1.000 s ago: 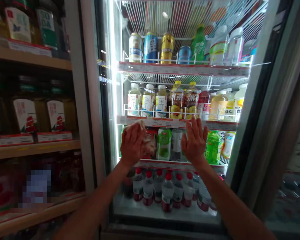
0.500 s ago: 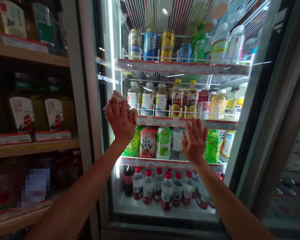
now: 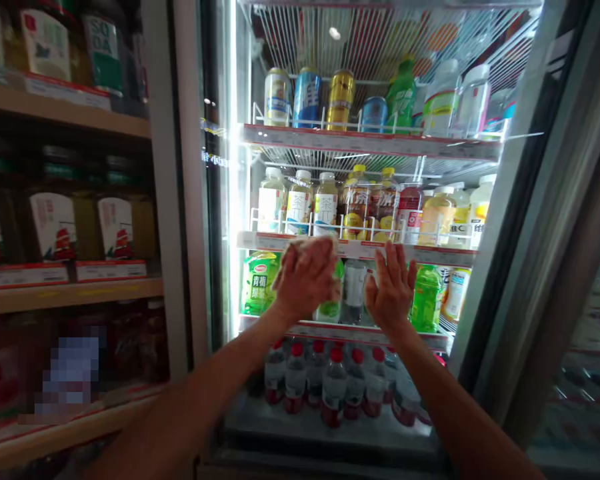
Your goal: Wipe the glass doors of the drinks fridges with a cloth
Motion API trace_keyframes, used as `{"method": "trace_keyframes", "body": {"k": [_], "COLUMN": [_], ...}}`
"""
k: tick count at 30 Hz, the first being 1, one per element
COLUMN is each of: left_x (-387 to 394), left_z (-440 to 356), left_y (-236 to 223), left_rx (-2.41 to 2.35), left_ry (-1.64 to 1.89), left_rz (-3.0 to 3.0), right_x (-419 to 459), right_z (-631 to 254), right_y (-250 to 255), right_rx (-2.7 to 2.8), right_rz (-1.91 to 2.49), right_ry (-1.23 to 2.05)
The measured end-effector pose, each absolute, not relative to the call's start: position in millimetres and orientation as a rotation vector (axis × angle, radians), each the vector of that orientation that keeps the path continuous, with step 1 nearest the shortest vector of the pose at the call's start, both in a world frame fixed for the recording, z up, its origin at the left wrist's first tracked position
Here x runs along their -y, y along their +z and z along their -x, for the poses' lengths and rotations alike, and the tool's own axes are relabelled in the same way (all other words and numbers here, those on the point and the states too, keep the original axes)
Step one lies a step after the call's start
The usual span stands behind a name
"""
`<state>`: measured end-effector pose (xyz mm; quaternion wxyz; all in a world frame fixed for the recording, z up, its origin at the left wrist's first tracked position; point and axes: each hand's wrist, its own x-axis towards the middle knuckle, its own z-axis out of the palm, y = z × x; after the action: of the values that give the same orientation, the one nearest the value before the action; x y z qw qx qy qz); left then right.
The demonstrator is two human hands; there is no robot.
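A glass door [image 3: 280,417] of a lit drinks fridge stands in front of me. My left hand [image 3: 305,277], smeared a little by motion, presses a pale, crumpled cloth [image 3: 336,248] on the glass, level with the edge of the middle shelf. Most of the cloth is hidden behind the palm and fingers. To its right, my right hand [image 3: 391,283] lies on the glass with fingers stretched out and nothing in them. Green bottles [image 3: 427,293] and a green-labelled pack [image 3: 259,283] show behind the glass on either side of my hands.
Inside the fridge are cans [image 3: 341,100], tea bottles [image 3: 325,200] and red-capped water bottles [image 3: 335,387] on several levels. A metal door frame [image 3: 545,280] runs down the right. On the left, wooden shelves [image 3: 120,288] hold dark bottles [image 3: 55,220].
My left hand has moved right and down across the glass with the cloth, from the left edge towards my right hand. The right hand stays nearly in place. The view has shifted slightly.
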<state>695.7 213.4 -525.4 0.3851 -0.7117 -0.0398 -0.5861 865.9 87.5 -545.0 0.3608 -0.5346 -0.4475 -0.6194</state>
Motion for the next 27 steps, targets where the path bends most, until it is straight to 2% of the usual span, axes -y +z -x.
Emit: {"method": "trace_keyframes", "body": {"k": [3, 7, 9, 13, 15, 21, 27], "left_x": [-214.1, -236.0, -232.8, -204.2, -203.2, -240.2, -213.9], "left_z": [-692.3, -676.5, -683.4, -710.2, -708.0, -671.8, -693.5], "left_y": [-532.7, -504.1, -498.5, -518.7, -522.5, -499.7, -532.5], "left_rx": [-0.081, 0.382, 0.491, 0.078, 0.008, 0.500, 0.001], "left_ry": [-1.290, -1.834, -1.946, -1.499, -1.421, -1.944, -1.373], "left_rz": [1.855, 1.730, 1.679, 1.863, 1.865, 1.679, 1.847], "right_x": [-86.7, -86.8, -87.2, -87.1, -86.4, -86.4, -87.3], "right_z": [-866.2, -866.2, -865.8, -865.5, -865.7, -865.5, -866.1], "right_y": [-545.1, -545.8, -545.8, -545.6, -545.6, -546.4, -546.3], "right_rx": [1.162, 1.157, 1.148, 1.148, 1.152, 1.140, 1.144], "right_rz": [1.374, 1.367, 1.361, 1.348, 1.357, 1.362, 1.327], "right_ry": [-1.597, -1.607, -1.608, -1.612, -1.612, -1.615, -1.623]}}
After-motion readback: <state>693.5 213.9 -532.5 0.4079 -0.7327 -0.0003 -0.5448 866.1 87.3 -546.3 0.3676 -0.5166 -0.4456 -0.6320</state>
